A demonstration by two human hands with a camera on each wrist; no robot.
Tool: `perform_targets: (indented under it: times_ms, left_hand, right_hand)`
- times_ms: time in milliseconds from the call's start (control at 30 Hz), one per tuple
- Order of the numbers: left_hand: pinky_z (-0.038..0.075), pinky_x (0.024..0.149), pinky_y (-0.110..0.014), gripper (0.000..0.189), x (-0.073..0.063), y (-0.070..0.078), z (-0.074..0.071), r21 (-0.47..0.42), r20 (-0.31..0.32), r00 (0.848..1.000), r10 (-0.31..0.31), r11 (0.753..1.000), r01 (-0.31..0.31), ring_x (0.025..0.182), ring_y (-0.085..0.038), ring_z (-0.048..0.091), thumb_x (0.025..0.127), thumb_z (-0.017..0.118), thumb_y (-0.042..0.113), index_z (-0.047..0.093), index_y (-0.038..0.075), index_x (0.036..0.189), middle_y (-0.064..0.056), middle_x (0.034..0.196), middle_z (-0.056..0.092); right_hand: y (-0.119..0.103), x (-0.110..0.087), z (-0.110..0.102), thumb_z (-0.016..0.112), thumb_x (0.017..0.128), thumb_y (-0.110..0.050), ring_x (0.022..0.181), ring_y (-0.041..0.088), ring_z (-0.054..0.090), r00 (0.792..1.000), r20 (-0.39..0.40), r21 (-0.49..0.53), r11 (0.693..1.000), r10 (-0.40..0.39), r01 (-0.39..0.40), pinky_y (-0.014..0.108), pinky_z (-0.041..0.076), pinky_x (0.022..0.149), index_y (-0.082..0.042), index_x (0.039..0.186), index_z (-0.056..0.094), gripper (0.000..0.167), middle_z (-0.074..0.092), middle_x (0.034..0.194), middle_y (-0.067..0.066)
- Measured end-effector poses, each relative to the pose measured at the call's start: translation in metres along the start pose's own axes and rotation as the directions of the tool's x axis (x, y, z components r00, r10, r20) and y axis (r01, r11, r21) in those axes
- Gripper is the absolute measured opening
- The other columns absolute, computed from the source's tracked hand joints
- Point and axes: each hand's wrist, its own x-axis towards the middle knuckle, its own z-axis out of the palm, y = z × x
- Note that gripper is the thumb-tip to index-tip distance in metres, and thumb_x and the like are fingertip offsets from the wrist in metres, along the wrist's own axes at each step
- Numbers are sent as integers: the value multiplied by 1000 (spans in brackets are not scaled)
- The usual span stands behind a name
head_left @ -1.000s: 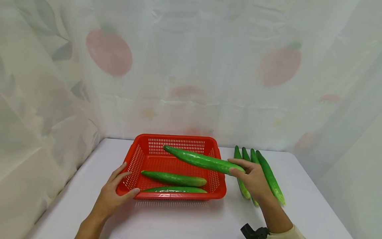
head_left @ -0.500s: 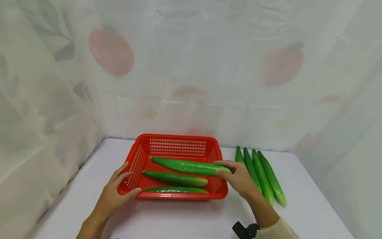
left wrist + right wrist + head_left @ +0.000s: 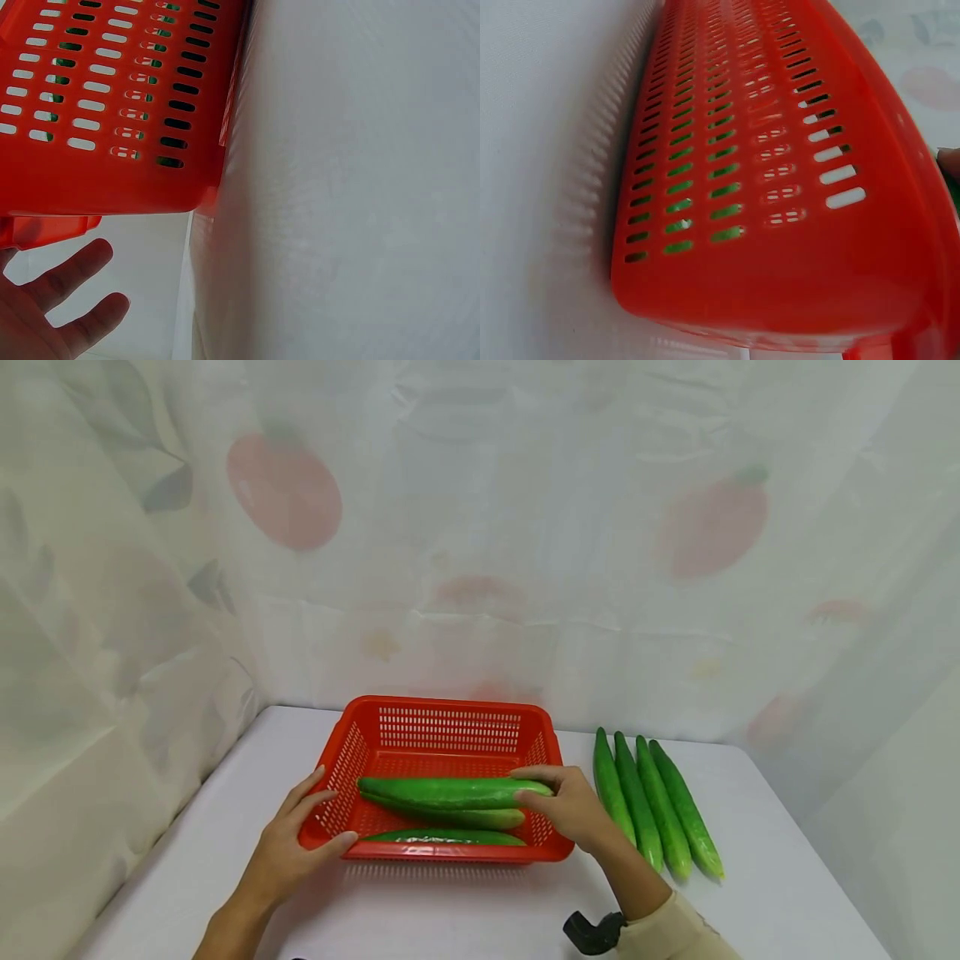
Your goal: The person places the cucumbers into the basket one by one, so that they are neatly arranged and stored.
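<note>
A long green cucumber (image 3: 450, 792) lies level inside the red plastic basket (image 3: 450, 853). My right hand (image 3: 570, 806) pinches its paler right end between thumb and fingers, just over the basket's right rim. Directly beneath it, partly covered, is a second cucumber (image 3: 502, 819); a third cucumber (image 3: 442, 837) lies along the front wall. At the basket's left front corner, my left hand (image 3: 285, 852) rests with fingers spread along the rim and thumb at the front edge. The left wrist view shows loosely extended fingers (image 3: 71, 277) beside the basket wall (image 3: 97, 180).
Several cucumbers (image 3: 660, 810) lie side by side on the white table (image 3: 420, 918), right of the basket. A pale printed curtain (image 3: 480, 527) hangs behind and along both sides. In the right wrist view, the slotted basket wall (image 3: 780, 285) fills most of the picture.
My right hand has brought the cucumber left and down into the basket, over the middle cucumber, and levelled it. The left hand has stayed at the basket's corner.
</note>
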Motion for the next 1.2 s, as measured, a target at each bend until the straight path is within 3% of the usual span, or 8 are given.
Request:
perform_targets:
  times_ms: [233,567,900,1200]
  left_hand:
    - [35,91,-62,56,-1,-2,1,-1,-6,1000,3,1000,-3,132,-32,36,74,85,29,62,7,120,1,150,36]
    - [35,91,-65,56,-1,-2,1,6,0,1000,4,1000,-4,131,-35,36,74,84,30,61,7,120,1,150,35]
    - [37,90,-61,56,-2,-2,2,11,-1,1000,-1,1000,1,131,-33,37,75,84,30,61,8,121,2,150,35]
    - [36,90,-60,55,-1,0,1,5,1,1000,1,1000,-1,131,-32,37,75,83,29,61,8,121,2,150,35]
  right_hand:
    - [2,6,10,69,90,-11,85,24,60,1000,26,-36,999,-10,11,44,54,73,-6,117,69,28,65,105,8]
    - [4,13,18,71,88,-20,89,24,61,998,70,-103,995,7,0,34,55,69,-17,113,72,25,67,104,-1]
    - [8,18,23,71,88,-20,93,22,57,996,92,-194,981,1,17,33,54,69,-16,114,72,26,66,104,-3]
    - [6,21,26,71,86,-16,92,22,54,995,81,-257,966,50,-28,33,52,69,-13,113,73,27,64,106,0]
